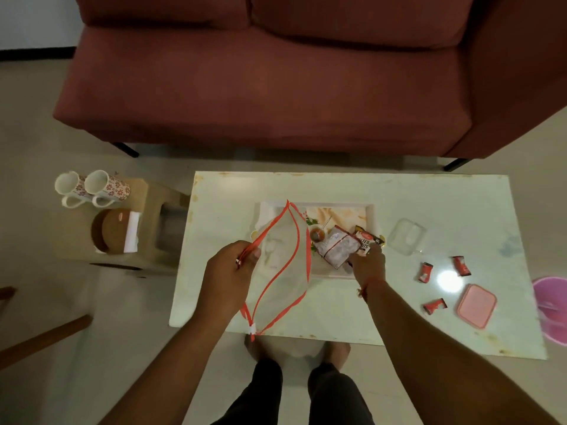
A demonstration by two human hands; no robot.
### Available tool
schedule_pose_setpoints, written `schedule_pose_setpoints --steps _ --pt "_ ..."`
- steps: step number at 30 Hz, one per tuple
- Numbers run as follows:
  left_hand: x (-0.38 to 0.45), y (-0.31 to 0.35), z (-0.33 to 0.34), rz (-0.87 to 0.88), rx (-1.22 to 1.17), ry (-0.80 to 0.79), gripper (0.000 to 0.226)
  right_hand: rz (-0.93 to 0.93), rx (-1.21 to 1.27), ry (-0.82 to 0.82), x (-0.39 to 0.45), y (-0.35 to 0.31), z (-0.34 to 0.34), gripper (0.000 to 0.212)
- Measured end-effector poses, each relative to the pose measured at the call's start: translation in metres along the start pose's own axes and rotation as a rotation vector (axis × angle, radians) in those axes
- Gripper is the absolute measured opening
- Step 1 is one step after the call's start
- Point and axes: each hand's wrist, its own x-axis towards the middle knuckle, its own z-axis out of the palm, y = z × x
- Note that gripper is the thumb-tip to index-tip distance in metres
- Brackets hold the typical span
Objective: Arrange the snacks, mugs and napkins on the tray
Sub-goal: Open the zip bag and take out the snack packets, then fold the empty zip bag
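Right now the snack packets (343, 248) (on the tray (369, 210)) touch the right grip (368, 261).

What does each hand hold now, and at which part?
Left hand pinches the zip pouch by its open orange-edged mouth. Right hand touches the snack packets on the tray; its grasp cannot be told.

place: home living room | evidence: red sofa (276, 72), low coffee table (337, 191), tiled floor (30, 124)
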Motion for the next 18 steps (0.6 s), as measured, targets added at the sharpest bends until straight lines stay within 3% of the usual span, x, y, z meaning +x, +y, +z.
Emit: schedule_pose_setpoints --steps 3,7,12,15,18 --pt "0.000 0.012 -0.016 0.053 0.056 -0.044 0.020 -0.456 -0.047 -0.075 -0.068 -0.054 -0.020 0.042" --pt "0.001 0.036 -0.048 0.146 0.091 -0.139 0.019 -1.011 -0.368 -0.162 -0.150 -0.137 -0.046 0.041" --pt "-0.003 0.078 -0.098 0.286 0.129 -0.237 0.012 -1.431 -0.588 -0.063 -0.251 -0.208 -0.064 0.029" --pt "-0.004 0.098 -0.131 0.401 0.080 -0.253 0.017 -1.746 -0.747 -0.168 -0.312 -0.222 -0.044 0.024" --pt "-0.007 0.118 -0.158 0.391 0.024 -0.319 0.017 -1.822 -1.056 -0.156 -0.340 -0.222 -0.016 0.024"
